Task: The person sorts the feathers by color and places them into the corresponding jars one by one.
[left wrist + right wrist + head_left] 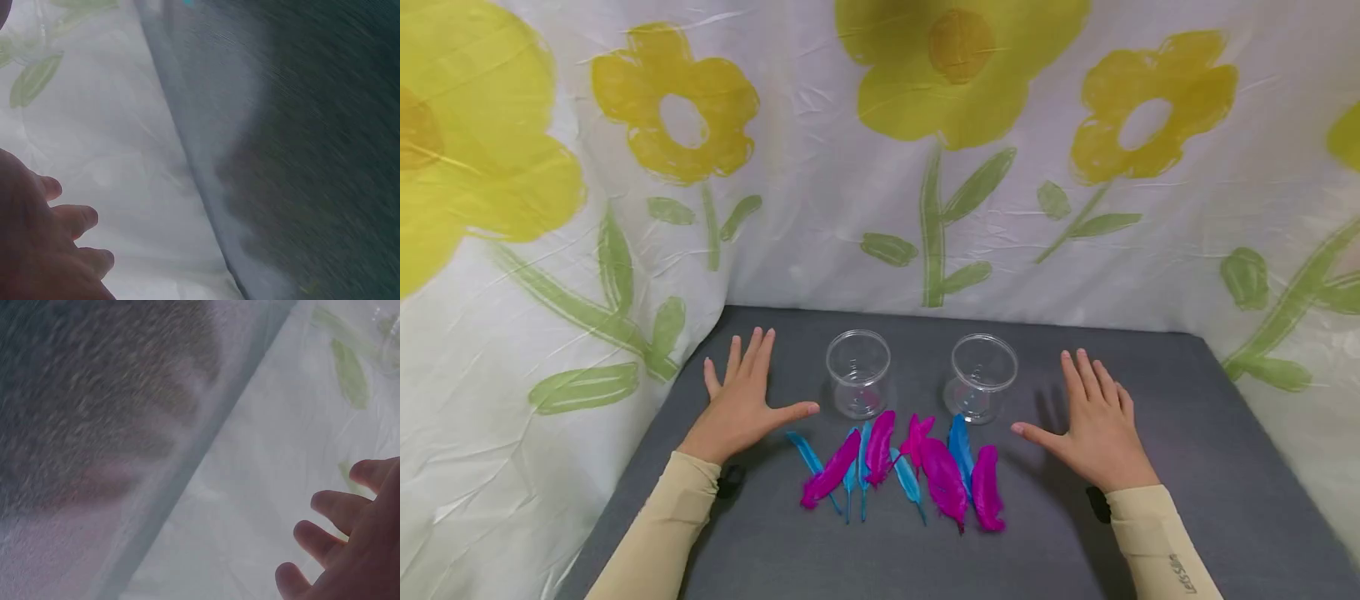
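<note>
Two clear plastic cups stand side by side on the grey table, a left cup (859,375) and a right cup (981,379). In front of them lies a loose row of feathers, with magenta ones (943,479) and blue ones (907,482) mixed together. My left hand (741,410) is spread left of the left cup, its thumb pointing towards the cup and touching nothing. To the right of the right cup, my right hand (1093,429) is also spread, apart from everything. Each wrist view shows only straight fingers, with no object held.
A grey cloth (820,558) covers the table. Behind it and at both sides hangs a white curtain (805,233) printed with yellow flowers. The table's left and right edges run close beyond the hands.
</note>
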`<action>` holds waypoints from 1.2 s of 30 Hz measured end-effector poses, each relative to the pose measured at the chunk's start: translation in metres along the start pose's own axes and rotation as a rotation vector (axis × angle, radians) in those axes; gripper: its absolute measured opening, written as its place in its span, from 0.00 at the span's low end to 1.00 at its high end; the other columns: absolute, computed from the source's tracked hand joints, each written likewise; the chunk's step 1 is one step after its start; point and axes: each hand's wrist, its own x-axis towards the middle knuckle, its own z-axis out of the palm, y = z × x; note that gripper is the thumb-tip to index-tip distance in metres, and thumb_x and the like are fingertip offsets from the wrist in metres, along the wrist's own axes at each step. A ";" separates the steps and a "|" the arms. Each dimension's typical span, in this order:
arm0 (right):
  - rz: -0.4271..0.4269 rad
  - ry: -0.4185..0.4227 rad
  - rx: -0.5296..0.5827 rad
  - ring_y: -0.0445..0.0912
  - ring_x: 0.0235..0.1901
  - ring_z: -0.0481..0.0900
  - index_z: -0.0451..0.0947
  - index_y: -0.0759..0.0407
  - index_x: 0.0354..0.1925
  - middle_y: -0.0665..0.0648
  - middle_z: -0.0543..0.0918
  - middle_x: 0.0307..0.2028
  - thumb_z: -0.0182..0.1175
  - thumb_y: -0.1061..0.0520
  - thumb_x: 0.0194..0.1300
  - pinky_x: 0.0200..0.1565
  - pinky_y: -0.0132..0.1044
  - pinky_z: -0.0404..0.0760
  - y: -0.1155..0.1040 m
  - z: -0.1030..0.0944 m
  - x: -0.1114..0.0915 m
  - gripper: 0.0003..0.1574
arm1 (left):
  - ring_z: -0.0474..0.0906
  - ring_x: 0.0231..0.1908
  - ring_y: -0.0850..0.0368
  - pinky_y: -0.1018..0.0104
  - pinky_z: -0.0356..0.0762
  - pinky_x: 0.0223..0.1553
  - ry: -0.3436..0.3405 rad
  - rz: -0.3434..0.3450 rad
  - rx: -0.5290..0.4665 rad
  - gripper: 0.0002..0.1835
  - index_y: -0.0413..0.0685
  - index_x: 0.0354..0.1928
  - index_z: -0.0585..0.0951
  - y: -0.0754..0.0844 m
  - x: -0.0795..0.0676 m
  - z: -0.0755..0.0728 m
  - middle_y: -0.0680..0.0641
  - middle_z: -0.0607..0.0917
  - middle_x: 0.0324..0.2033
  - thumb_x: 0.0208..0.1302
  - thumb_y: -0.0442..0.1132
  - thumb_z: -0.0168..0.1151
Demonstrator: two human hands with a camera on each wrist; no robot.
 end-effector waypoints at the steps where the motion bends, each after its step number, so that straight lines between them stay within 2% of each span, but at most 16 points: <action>1: -0.004 0.008 0.004 0.72 0.84 0.45 0.37 0.55 0.89 0.69 0.44 0.87 0.66 0.13 0.56 0.75 0.79 0.49 -0.002 -0.001 0.000 0.86 | 0.23 0.87 0.36 0.17 0.16 0.75 -0.001 0.006 -0.008 0.73 0.65 0.88 0.32 0.002 0.002 0.001 0.52 0.34 0.88 0.55 0.85 0.65; 6: -0.034 0.036 0.041 0.71 0.84 0.47 0.38 0.54 0.89 0.67 0.45 0.88 0.68 0.15 0.57 0.75 0.78 0.50 -0.015 -0.004 0.004 0.85 | 0.25 0.88 0.38 0.19 0.15 0.75 -0.015 0.030 -0.060 0.74 0.67 0.87 0.31 0.012 0.012 0.002 0.54 0.36 0.89 0.53 0.85 0.66; 9: -0.057 0.052 0.057 0.70 0.84 0.47 0.38 0.53 0.89 0.66 0.46 0.88 0.69 0.15 0.56 0.75 0.78 0.50 -0.026 -0.007 0.007 0.85 | 0.26 0.88 0.40 0.20 0.17 0.76 -0.017 0.048 -0.088 0.75 0.70 0.87 0.30 0.020 0.018 0.003 0.57 0.37 0.88 0.52 0.85 0.67; 13: -0.098 0.071 0.080 0.69 0.84 0.47 0.39 0.51 0.89 0.65 0.47 0.88 0.70 0.16 0.55 0.74 0.77 0.51 -0.043 -0.009 0.008 0.85 | 0.27 0.88 0.43 0.21 0.20 0.78 -0.020 0.062 -0.125 0.76 0.69 0.87 0.32 0.030 0.022 0.004 0.59 0.37 0.88 0.51 0.84 0.70; 18: -0.155 0.096 0.102 0.67 0.85 0.47 0.41 0.51 0.89 0.62 0.48 0.88 0.72 0.17 0.54 0.74 0.76 0.52 -0.069 -0.012 0.008 0.85 | 0.29 0.89 0.44 0.22 0.25 0.80 -0.021 0.093 -0.164 0.77 0.66 0.88 0.33 0.040 0.026 0.007 0.57 0.39 0.89 0.50 0.83 0.72; 23: -0.234 0.111 0.120 0.64 0.85 0.47 0.42 0.51 0.89 0.61 0.50 0.88 0.75 0.19 0.53 0.75 0.74 0.52 -0.096 -0.009 0.008 0.85 | 0.31 0.89 0.44 0.28 0.28 0.83 -0.039 0.123 -0.212 0.77 0.63 0.88 0.35 0.047 0.029 0.010 0.54 0.41 0.89 0.50 0.81 0.74; 27: -0.318 0.114 0.135 0.63 0.85 0.48 0.44 0.51 0.89 0.60 0.50 0.88 0.75 0.19 0.53 0.76 0.73 0.53 -0.119 -0.003 0.007 0.84 | 0.35 0.89 0.42 0.27 0.44 0.83 -0.081 0.092 -0.263 0.77 0.71 0.88 0.34 0.049 0.030 0.014 0.52 0.42 0.89 0.47 0.81 0.76; 30: -0.395 0.118 0.143 0.63 0.85 0.51 0.46 0.51 0.88 0.59 0.50 0.88 0.77 0.20 0.53 0.76 0.72 0.56 -0.137 0.001 0.005 0.83 | 0.42 0.88 0.43 0.27 0.57 0.80 -0.101 0.090 -0.304 0.76 0.78 0.86 0.34 0.051 0.033 0.019 0.53 0.44 0.89 0.47 0.81 0.76; 32: -0.454 0.122 0.150 0.62 0.84 0.55 0.48 0.51 0.88 0.58 0.53 0.87 0.78 0.23 0.53 0.75 0.71 0.59 -0.150 0.003 0.005 0.81 | 0.47 0.88 0.46 0.32 0.62 0.80 -0.104 0.102 -0.330 0.75 0.79 0.86 0.35 0.053 0.036 0.023 0.57 0.46 0.88 0.47 0.80 0.77; 36: -0.581 0.127 0.184 0.56 0.80 0.65 0.57 0.51 0.85 0.56 0.63 0.83 0.81 0.29 0.55 0.73 0.65 0.66 -0.178 0.007 0.003 0.73 | 0.56 0.85 0.48 0.37 0.65 0.80 -0.100 0.139 -0.380 0.73 0.75 0.87 0.38 0.056 0.042 0.027 0.58 0.53 0.87 0.51 0.75 0.79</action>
